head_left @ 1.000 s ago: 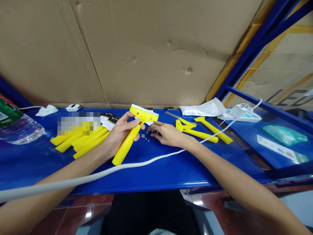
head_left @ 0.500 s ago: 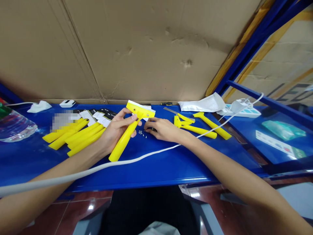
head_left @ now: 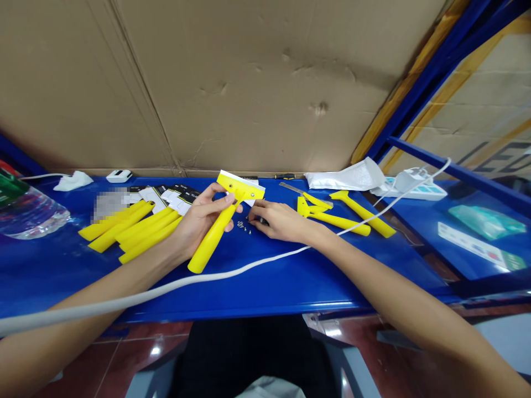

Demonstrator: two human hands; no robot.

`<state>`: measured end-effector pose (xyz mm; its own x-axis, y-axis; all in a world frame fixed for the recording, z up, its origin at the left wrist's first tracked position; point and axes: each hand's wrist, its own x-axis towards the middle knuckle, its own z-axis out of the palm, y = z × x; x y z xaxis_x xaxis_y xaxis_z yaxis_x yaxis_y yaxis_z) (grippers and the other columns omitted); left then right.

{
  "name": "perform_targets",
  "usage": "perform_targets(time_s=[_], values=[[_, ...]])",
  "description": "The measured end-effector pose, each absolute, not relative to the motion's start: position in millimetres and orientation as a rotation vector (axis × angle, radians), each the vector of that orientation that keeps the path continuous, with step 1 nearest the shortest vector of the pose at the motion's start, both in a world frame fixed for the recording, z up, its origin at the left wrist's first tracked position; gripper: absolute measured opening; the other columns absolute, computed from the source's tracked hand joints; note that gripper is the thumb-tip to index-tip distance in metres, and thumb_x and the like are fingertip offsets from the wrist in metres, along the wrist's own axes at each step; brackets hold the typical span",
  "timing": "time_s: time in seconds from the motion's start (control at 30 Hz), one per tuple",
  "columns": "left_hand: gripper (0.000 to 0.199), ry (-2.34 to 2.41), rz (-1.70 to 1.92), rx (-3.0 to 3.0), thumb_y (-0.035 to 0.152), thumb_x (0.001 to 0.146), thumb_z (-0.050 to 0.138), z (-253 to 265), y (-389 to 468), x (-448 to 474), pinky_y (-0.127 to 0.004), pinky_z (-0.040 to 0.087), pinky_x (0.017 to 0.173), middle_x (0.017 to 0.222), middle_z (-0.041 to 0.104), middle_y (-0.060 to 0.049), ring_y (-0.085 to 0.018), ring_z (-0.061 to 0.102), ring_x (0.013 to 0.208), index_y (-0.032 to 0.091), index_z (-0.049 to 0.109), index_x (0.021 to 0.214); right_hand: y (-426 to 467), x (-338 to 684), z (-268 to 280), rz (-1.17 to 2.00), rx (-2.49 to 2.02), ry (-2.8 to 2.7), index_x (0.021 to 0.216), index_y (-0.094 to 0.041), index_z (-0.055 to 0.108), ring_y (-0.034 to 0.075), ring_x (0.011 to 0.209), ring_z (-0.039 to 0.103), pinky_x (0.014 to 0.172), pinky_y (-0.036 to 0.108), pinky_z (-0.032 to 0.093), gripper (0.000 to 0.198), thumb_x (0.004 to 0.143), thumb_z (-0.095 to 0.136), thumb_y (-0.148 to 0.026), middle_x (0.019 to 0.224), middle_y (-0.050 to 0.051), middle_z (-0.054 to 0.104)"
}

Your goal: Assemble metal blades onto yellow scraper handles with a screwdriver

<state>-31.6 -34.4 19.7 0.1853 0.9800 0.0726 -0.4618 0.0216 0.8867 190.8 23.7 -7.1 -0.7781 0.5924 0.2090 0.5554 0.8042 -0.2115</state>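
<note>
Left hand (head_left: 194, 222) is clamped on the yellow scraper (head_left: 219, 225) above mid-counter (head_left: 265, 287), long axis front-left to back-right, head (head_left: 244, 190) toward the back edge; right hand (head_left: 282, 222), fingers bunched, can't tell if gripping, sits nearer the small fasteners (head_left: 240, 224) between both.

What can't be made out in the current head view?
All in the head view:
Right hand: curled fingers hide whether it pinches anything.
Left hand: the yellow scraper it holds hides parts of its fingers.
Metal pieces: too small to tell their exact type.
Bottle: partly cut off by the left edge.
Pixelated patch: blurs what lies beneath.
</note>
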Motion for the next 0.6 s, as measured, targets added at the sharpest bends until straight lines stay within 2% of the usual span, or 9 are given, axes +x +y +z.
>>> perform_targets(time_s=[0.13, 0.33, 0.5, 0.6], values=[[0.03, 0.698, 1.268, 0.954, 0.017, 0.083, 0.086, 19.6, -34.4, -31.5, -0.019, 0.052, 0.044, 0.095, 0.07, -0.003, -0.017, 0.07, 0.079, 0.021, 0.061, 0.1, 25.7, 191.5, -7.6, 0.216, -0.895, -2.713, 0.116, -0.019, 0.071, 0.023, 0.1, 0.073, 0.074, 0.031, 0.048, 0.016, 0.107, 0.058, -0.023, 0.124, 0.011, 0.072], [0.027, 0.702, 1.264, 0.985, 0.017, 0.085, 0.084, 21.3, -34.9, -30.2, -0.02, 0.053, 0.044, 0.099, 0.069, -0.004, -0.017, 0.069, 0.08, 0.021, 0.061, 0.099, 32.5, 187.2, -9.5, 0.179, -0.939, -2.684, 0.136, -0.024, 0.069, 0.027, 0.106, 0.075, 0.08, 0.035, 0.053, 0.032, 0.107, 0.056, -0.02, 0.137, 0.012, 0.07], [0.029, 0.724, 1.27, 0.965, 0.017, 0.083, 0.086, 20.3, -34.7, -30.3, -0.019, 0.052, 0.044, 0.094, 0.069, -0.003, -0.018, 0.07, 0.081, 0.021, 0.061, 0.098, 33.7, 184.3, -8.6, 0.255, -0.865, -2.714, 0.115, -0.024, 0.076, 0.024, 0.11, 0.075, 0.083, 0.032, 0.052, 0.018, 0.108, 0.059, -0.022, 0.125, 0.006, 0.075], [0.03, 0.732, 1.268, 0.968, 0.018, 0.083, 0.086, 18.5, -33.9, -30.6, -0.02, 0.052, 0.044, 0.098, 0.07, -0.004, -0.018, 0.07, 0.082, 0.021, 0.061, 0.099, 33.5, 185.6, -8.4, 0.247, -0.876, -2.703, 0.111, -0.022, 0.073, 0.024, 0.108, 0.075, 0.081, 0.031, 0.051, 0.015, 0.108, 0.059, -0.022, 0.122, 0.006, 0.076]])
